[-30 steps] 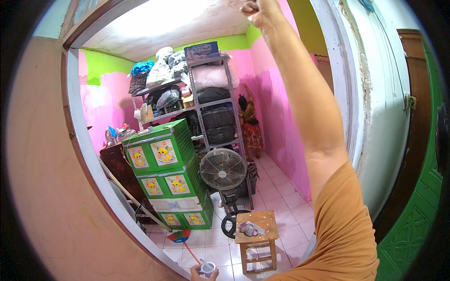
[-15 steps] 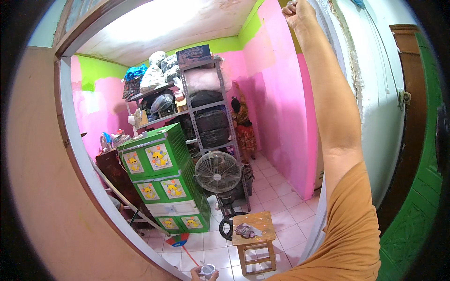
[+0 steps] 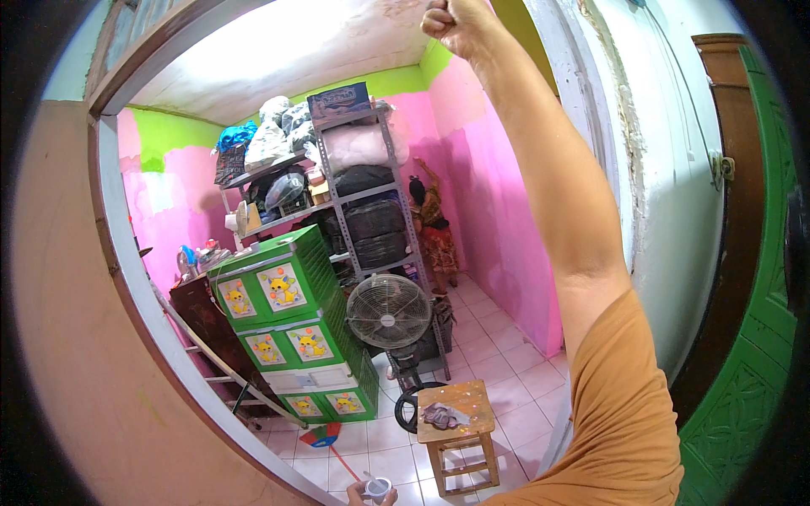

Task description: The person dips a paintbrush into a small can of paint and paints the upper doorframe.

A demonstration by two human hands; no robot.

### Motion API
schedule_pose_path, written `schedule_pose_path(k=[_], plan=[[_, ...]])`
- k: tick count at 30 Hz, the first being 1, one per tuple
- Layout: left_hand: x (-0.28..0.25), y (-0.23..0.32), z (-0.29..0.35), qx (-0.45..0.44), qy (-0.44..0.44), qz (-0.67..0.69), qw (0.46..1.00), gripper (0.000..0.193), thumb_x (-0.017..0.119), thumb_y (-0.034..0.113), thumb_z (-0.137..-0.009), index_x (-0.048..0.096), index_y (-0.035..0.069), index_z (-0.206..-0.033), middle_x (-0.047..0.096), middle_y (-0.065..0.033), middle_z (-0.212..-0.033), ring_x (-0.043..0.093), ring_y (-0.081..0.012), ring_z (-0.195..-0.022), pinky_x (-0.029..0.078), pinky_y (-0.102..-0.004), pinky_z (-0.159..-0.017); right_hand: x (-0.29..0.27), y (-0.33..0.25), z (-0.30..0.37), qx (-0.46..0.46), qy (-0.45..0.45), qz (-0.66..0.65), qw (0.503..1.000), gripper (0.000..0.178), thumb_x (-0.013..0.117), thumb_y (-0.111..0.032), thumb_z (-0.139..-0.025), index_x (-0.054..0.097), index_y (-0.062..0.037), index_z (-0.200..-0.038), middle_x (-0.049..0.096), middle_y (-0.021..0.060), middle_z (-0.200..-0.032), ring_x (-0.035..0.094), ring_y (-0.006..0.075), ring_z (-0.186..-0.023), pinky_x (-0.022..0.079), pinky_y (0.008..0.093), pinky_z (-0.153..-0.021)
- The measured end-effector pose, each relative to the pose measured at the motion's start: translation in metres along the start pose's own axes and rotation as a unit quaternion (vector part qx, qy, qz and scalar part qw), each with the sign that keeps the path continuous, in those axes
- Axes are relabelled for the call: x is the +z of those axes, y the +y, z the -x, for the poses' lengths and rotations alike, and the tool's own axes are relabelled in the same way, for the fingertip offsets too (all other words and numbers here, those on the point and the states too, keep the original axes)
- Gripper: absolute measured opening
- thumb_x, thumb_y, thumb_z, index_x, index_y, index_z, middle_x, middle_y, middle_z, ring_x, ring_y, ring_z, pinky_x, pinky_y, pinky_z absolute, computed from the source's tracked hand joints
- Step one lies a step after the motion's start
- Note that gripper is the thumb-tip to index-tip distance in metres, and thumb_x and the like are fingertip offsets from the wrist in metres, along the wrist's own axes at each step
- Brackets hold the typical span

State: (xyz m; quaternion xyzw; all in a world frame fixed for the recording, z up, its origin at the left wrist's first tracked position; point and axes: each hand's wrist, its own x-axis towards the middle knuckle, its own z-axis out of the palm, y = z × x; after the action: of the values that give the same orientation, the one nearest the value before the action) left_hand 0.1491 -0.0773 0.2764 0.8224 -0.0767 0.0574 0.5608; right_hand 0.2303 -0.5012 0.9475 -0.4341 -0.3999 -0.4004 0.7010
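Note:
My right hand (image 3: 456, 21) is raised high overhead, curled into a fist against the top of the white door frame (image 3: 582, 126). I cannot see anything inside the fist. My right arm in an orange sleeve runs up the right side of the view. At the bottom edge my left hand (image 3: 361, 496) holds a small white cup (image 3: 377, 487) low over the tiled floor.
Through the doorway stand a green drawer cabinet (image 3: 291, 337), a metal shelf rack (image 3: 371, 219) packed with bags, a standing fan (image 3: 388, 312) and a wooden stool (image 3: 456, 422) with a rag. Another person (image 3: 432, 228) reaches up the pink back wall. A green door (image 3: 759, 337) is at right.
My raised right fist swung to the right along the top of the frame, then came back to the left. The left hand with the cup stayed low.

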Motion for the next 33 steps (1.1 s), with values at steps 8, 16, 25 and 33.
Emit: schedule_pose_path(k=[8,16,25,33], plan=[[0.008,-0.01,-0.011,-0.018,-0.022,0.002,1.0,0.059,0.086,0.023,-0.077,0.052,0.002,-0.119,0.064,-0.0136,-0.102,0.062,-0.023,-0.093,0.05,-0.0358,-0.079,-0.041,-0.043,0.006,-0.025,0.068,0.074,0.995,0.015,0.032,-0.005,-0.095,0.046,-0.0077,-0.094,0.034,-0.0014,-0.062,0.029,0.0103,-0.043,0.022,0.0272,-0.04],[0.013,-0.029,-0.013,0.04,-0.003,0.005,0.999,0.056,0.087,0.019,-0.076,0.054,0.002,-0.117,0.064,-0.0111,-0.102,0.061,-0.0206,-0.09,0.051,-0.0343,-0.078,-0.05,-0.059,0.0,-0.164,0.237,0.026,0.957,0.018,0.034,0.0,-0.086,0.051,-0.005,-0.09,0.037,0.0011,-0.061,0.03,0.0131,-0.042,0.024,0.0295,-0.038],[0.011,-0.03,-0.011,0.037,0.022,0.006,0.999,0.058,0.088,0.022,-0.075,0.054,0.002,-0.118,0.064,-0.0113,-0.102,0.061,-0.0213,-0.091,0.051,-0.0351,-0.078,0.038,0.008,0.029,-0.02,0.047,0.077,0.996,0.018,0.038,-0.007,-0.096,0.051,-0.0134,-0.085,0.038,-0.0019,-0.062,0.031,0.0111,-0.045,0.023,0.0277,-0.041],[0.008,-0.027,-0.014,0.019,0.008,0.011,1.0,0.057,0.088,0.022,-0.075,0.054,0.002,-0.117,0.064,-0.0114,-0.102,0.061,-0.0215,-0.091,0.05,-0.0348,-0.079,-0.022,-0.029,0.011,-0.047,0.093,0.116,0.988,0.014,0.044,-0.014,-0.1,0.054,-0.0127,-0.088,0.038,-0.002,-0.061,0.034,0.0101,-0.048,0.027,0.0266,-0.041]])
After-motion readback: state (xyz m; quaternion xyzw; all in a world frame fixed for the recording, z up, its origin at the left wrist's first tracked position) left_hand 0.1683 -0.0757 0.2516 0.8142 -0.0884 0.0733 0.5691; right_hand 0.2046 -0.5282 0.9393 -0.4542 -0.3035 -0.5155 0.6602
